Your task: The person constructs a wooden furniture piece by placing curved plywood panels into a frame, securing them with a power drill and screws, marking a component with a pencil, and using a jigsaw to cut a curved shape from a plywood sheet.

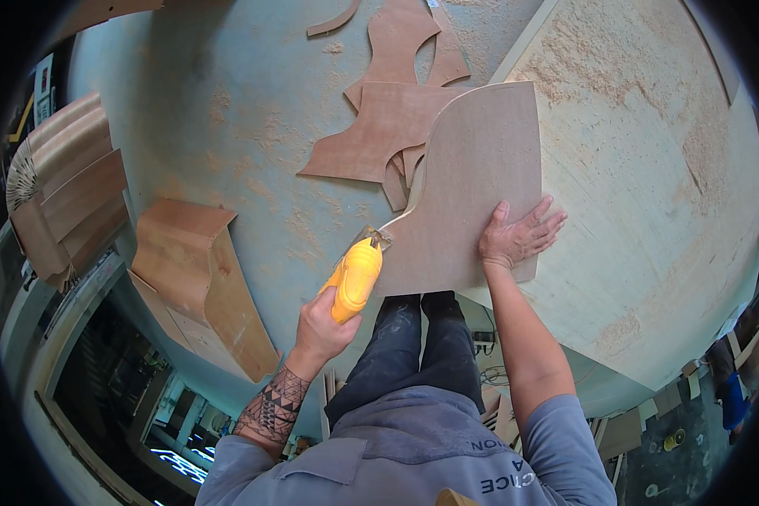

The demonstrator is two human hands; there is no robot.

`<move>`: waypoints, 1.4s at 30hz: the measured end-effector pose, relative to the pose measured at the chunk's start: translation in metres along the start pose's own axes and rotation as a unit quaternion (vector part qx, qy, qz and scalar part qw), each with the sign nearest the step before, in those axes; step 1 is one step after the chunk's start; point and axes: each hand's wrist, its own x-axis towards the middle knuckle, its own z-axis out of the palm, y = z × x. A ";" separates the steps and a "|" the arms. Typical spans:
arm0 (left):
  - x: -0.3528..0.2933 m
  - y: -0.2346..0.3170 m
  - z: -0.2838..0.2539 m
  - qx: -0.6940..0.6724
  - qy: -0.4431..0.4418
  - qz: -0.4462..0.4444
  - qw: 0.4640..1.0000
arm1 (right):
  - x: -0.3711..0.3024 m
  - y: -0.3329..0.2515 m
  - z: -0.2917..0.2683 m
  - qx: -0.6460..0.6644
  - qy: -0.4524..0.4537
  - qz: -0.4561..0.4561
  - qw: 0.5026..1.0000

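Note:
My left hand (325, 325) is wrapped round the rear grip of a yellow jigsaw (358, 274). The jigsaw's metal front end meets the curved left edge of a brown plywood panel (476, 185); its blade is too small to make out. Flat on the panel's right side lies my right hand (523, 238), fingers spread and reaching past the panel's edge. Beyond the jigsaw, thin curved plywood offcuts (375, 126) overlap one another, partly under the panel.
Sawdust is scattered over the grey-blue worktable (261, 110). A large pale board (649, 228), dusted with shavings, lies at the right. Curved wooden pieces (198, 270) stand at the left, with a stack of bent panels (67, 185) behind. A narrow curved strip (333, 20) rests far back.

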 end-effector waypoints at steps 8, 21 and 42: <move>0.006 0.008 -0.003 0.016 -0.004 0.010 1.000 | 0.000 0.001 0.000 0.002 -0.007 0.001 1.000; 0.013 0.018 -0.009 0.043 -0.022 0.029 0.998 | -0.001 -0.001 -0.003 0.004 -0.011 0.012 1.000; 0.023 0.030 -0.008 0.080 -0.031 0.068 0.994 | 0.000 -0.001 -0.009 0.023 -0.010 0.005 1.000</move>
